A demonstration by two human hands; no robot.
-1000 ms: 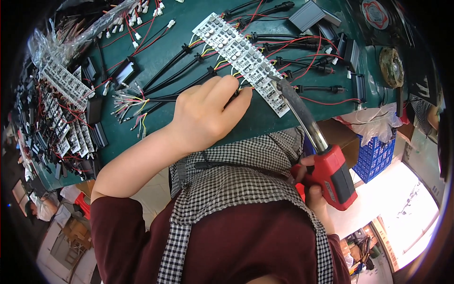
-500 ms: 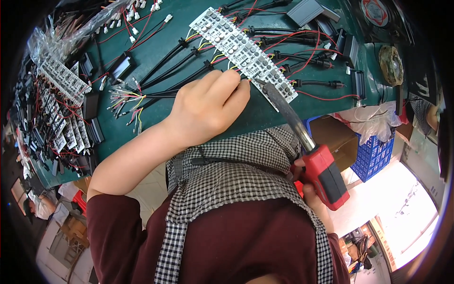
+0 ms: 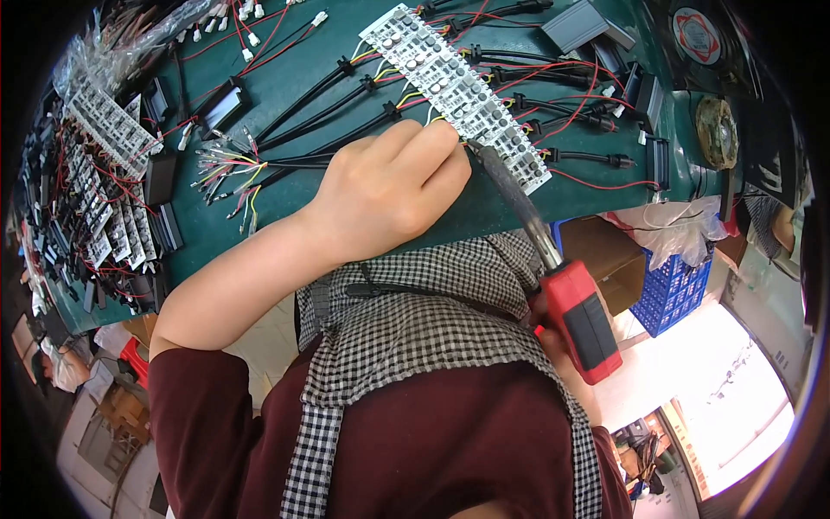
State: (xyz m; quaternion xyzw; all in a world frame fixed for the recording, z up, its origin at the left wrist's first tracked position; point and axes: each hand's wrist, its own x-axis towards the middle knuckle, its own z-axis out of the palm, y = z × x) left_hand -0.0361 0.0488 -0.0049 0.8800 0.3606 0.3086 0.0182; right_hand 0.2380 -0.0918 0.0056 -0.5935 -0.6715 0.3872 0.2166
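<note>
A white panel of circuit boards [image 3: 458, 86] lies slantwise on the bench with cables along both long sides. My left hand [image 3: 389, 186] is closed in a pinch at the panel's near edge, by short coloured wires; the fingers hide most of what they grip. My right hand [image 3: 558, 344], largely hidden, grips a red and black soldering iron [image 3: 581, 320]. Its dark tip meets the panel's near edge, just right of my left fingertips. Black cables [image 3: 298, 160] with stripped coloured ends run out to the left from under my left hand.
On the green bench [image 3: 285, 203], circuit panels and black cases [image 3: 160, 177] pile up at left. More cases [image 3: 657, 164] lie at right, near a solder spool [image 3: 716, 134]. A blue crate [image 3: 670, 290] and cardboard box [image 3: 614, 259] stand below the bench edge.
The view has shifted slightly. My left hand and the soldering iron's tip stay together at the panel's near edge, while the iron's handle has swung a little leftward.
</note>
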